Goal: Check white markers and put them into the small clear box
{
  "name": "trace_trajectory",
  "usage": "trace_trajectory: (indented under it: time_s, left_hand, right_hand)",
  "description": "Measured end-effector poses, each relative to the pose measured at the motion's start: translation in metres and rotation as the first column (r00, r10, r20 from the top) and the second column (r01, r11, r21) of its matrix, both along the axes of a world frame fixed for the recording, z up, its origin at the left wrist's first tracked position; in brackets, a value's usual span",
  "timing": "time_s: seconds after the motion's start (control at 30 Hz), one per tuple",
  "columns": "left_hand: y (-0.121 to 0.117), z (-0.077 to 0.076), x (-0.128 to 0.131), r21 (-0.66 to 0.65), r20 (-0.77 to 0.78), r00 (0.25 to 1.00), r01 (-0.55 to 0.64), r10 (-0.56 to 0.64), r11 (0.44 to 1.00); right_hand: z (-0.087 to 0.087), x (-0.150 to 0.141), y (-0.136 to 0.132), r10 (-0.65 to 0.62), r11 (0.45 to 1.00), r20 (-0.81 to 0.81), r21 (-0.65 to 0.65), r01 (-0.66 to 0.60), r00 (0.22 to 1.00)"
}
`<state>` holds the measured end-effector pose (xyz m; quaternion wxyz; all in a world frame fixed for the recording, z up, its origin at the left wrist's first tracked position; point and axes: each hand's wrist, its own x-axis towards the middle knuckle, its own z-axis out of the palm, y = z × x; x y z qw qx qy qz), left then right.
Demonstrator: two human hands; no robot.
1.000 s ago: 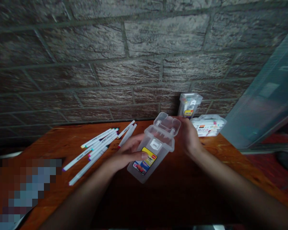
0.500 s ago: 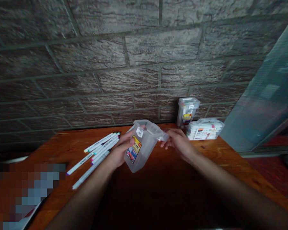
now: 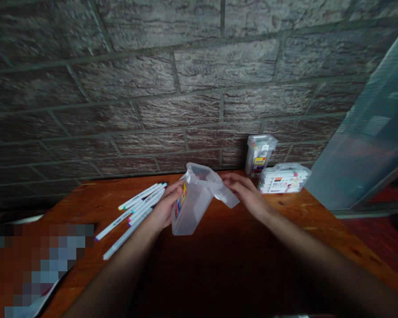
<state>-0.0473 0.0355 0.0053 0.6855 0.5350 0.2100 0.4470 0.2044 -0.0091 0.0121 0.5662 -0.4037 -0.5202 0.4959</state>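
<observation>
My left hand [image 3: 166,207] grips a clear plastic marker box [image 3: 192,205] with a yellow and red label, holding it tilted just above the wooden table [image 3: 219,256]. The box looks empty and its hinged lid [image 3: 227,194] hangs open to the right. My right hand [image 3: 245,192] rests on that lid, fingers curled over it. Several white markers [image 3: 135,205] with coloured caps lie loose on the table just left of my left hand.
A closed marker box [image 3: 259,154] stands upright against the brick wall [image 3: 185,88] at the back. Another full marker box [image 3: 283,178] lies flat beside it. A glass panel [image 3: 371,128] rises at the right. A blurred patch covers the lower left corner.
My left hand has turned the box so its label faces left and the opening points up. The lid has swung open to the right under my right hand.
</observation>
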Motion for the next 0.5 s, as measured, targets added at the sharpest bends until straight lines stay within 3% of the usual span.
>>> trace_trajectory:
  time_s: [0.27,0.5]
  left_hand:
    - [0.002,-0.014,-0.004,-0.070,-0.065,0.993,0.098,-0.102,0.993]
    - [0.002,-0.016,-0.004,-0.071,-0.056,0.983,0.172,-0.176,0.983]
  right_hand:
    - [0.012,-0.004,-0.010,0.244,0.963,-0.152,-0.078,-0.258,0.958]
    - [0.013,0.001,-0.013,0.332,0.905,-0.255,-0.185,-0.383,0.908]
